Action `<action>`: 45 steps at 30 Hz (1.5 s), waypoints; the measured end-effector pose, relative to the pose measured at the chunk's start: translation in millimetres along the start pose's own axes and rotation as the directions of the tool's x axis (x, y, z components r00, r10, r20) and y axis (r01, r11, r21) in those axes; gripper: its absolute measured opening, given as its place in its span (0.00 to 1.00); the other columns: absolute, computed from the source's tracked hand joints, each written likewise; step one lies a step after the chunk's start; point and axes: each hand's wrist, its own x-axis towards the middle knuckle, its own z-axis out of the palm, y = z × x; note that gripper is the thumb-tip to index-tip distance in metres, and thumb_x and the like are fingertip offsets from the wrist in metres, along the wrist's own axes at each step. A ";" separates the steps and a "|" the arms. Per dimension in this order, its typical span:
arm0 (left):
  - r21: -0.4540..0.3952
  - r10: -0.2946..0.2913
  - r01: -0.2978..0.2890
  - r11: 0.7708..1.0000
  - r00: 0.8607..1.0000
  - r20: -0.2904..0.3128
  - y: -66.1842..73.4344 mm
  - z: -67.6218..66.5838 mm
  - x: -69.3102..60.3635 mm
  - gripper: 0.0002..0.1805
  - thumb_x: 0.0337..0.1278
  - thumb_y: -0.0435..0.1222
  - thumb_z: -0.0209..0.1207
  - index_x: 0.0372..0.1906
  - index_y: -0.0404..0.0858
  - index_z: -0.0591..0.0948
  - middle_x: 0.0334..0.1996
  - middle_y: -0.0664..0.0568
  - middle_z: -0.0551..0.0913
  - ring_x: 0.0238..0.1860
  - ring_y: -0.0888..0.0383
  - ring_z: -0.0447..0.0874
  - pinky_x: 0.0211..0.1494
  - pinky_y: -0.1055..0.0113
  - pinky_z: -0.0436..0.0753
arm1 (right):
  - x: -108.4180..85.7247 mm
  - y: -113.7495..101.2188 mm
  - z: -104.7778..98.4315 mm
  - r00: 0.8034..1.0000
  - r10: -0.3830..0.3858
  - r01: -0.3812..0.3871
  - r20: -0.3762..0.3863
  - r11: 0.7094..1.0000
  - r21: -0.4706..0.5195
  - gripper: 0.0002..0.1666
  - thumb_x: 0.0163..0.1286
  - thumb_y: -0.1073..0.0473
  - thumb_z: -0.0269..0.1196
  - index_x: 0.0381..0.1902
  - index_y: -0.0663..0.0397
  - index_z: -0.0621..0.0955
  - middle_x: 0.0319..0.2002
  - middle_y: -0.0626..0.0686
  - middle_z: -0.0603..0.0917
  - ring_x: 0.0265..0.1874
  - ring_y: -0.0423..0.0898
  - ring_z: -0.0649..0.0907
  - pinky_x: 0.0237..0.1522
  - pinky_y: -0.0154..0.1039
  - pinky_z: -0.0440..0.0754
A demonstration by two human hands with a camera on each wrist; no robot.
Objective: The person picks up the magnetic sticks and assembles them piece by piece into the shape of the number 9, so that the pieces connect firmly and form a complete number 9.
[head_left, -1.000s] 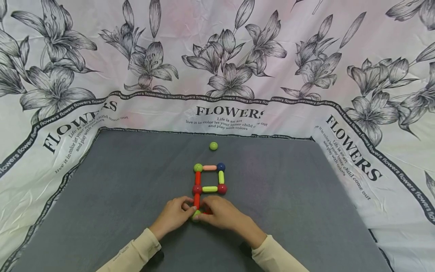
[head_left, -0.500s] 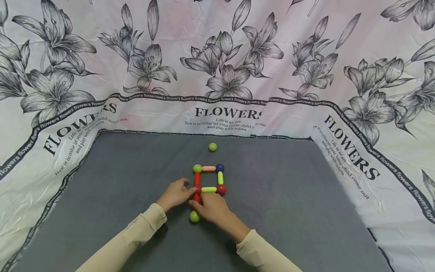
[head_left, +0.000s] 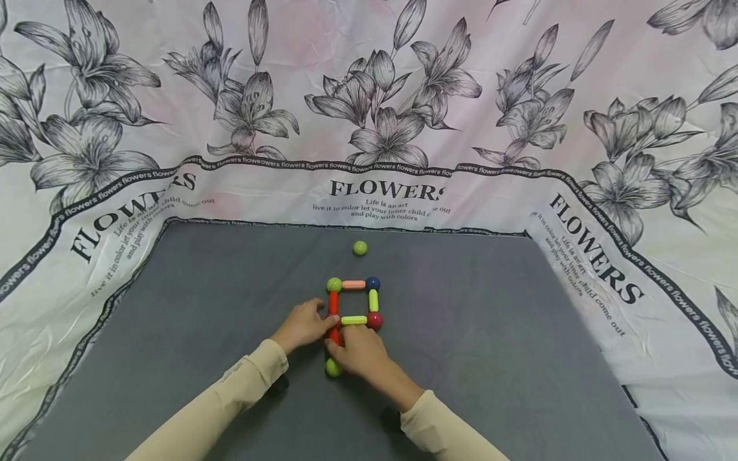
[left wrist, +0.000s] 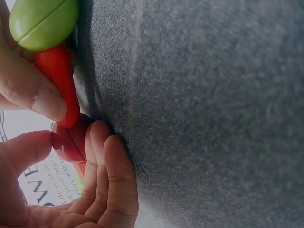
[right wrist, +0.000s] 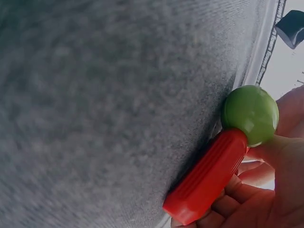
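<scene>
In the head view, rods and balls form a small square frame on the dark cloth. My left hand [head_left: 301, 325] pinches the left red ball [left wrist: 71, 142] at a lower corner between thumb and fingers. My right hand [head_left: 364, 351] grips the red rod [left wrist: 64, 90] that runs from that ball toward me, its thumb lying along it. A green ball [head_left: 333, 367] caps the rod's near end. A second red rod [right wrist: 206, 175] joins this green ball, visible in the right wrist view and hidden under the right hand in the head view.
The square's other parts are a green ball [head_left: 334, 285], pink rod [head_left: 353, 285], blue ball [head_left: 373, 283], two yellow-green rods, a red rod [head_left: 333, 301] and another red ball [head_left: 375, 321]. A loose green ball [head_left: 360, 248] lies farther back. Flower-printed fabric [head_left: 380, 192] borders the cloth.
Both hands have moved away from the near green ball, farther from me. The left has come to the red ball, and the right to the red rod just below it.
</scene>
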 end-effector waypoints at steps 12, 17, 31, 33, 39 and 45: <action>0.011 0.007 -0.007 1.000 1.000 0.003 3.5 2.7 -2.7 0.30 0.68 0.46 0.60 0.66 0.30 0.73 0.29 0.48 0.82 0.26 0.56 0.77 0.29 0.68 0.73 | -5.7 0.3 -2.8 1.000 0.014 -0.014 -0.002 0.998 0.062 0.26 0.68 0.53 0.61 0.10 0.45 0.67 0.09 0.40 0.62 0.08 0.36 0.64 0.12 0.30 0.58; 0.000 0.014 -0.014 1.000 1.000 0.000 2.7 3.3 -2.8 0.29 0.70 0.46 0.59 0.66 0.30 0.73 0.28 0.48 0.82 0.25 0.57 0.77 0.28 0.68 0.73 | -7.6 0.0 -1.9 0.999 0.030 -0.030 -0.012 0.998 0.058 0.27 0.67 0.53 0.61 0.10 0.44 0.66 0.09 0.40 0.61 0.08 0.35 0.63 0.13 0.30 0.57; -0.004 0.050 -0.051 0.999 0.997 -0.050 -5.9 -2.9 -6.8 0.27 0.67 0.47 0.62 0.62 0.32 0.76 0.31 0.47 0.84 0.25 0.58 0.77 0.29 0.68 0.75 | -16.5 6.1 -3.1 0.998 0.041 -0.053 0.044 0.948 0.315 0.23 0.72 0.52 0.59 0.15 0.50 0.75 0.11 0.41 0.67 0.10 0.36 0.66 0.14 0.30 0.61; -0.016 0.056 -0.057 0.998 0.996 -0.063 -8.5 -5.9 -11.5 0.28 0.66 0.47 0.63 0.63 0.32 0.76 0.31 0.47 0.84 0.25 0.58 0.77 0.30 0.68 0.75 | -16.5 7.1 -3.8 0.998 0.042 -0.059 0.055 0.936 0.348 0.23 0.74 0.49 0.58 0.18 0.50 0.79 0.11 0.41 0.68 0.11 0.36 0.67 0.15 0.30 0.63; -0.061 0.098 -0.107 0.992 0.985 -0.142 -13.4 -16.0 -29.6 0.26 0.66 0.43 0.63 0.62 0.32 0.77 0.34 0.48 0.88 0.28 0.59 0.81 0.33 0.66 0.78 | -15.2 5.1 -9.0 1.000 0.006 -0.012 0.016 0.895 0.446 0.23 0.77 0.47 0.57 0.26 0.55 0.81 0.16 0.43 0.70 0.15 0.35 0.68 0.19 0.30 0.65; -0.130 0.183 -0.194 0.972 0.979 -0.094 -19.6 -14.3 -44.5 0.15 0.66 0.38 0.63 0.53 0.36 0.84 0.35 0.49 0.89 0.29 0.61 0.81 0.33 0.68 0.79 | -14.5 5.5 -15.3 1.000 0.017 -0.015 0.002 0.808 0.588 0.24 0.80 0.51 0.52 0.27 0.63 0.76 0.19 0.46 0.66 0.18 0.35 0.64 0.25 0.30 0.65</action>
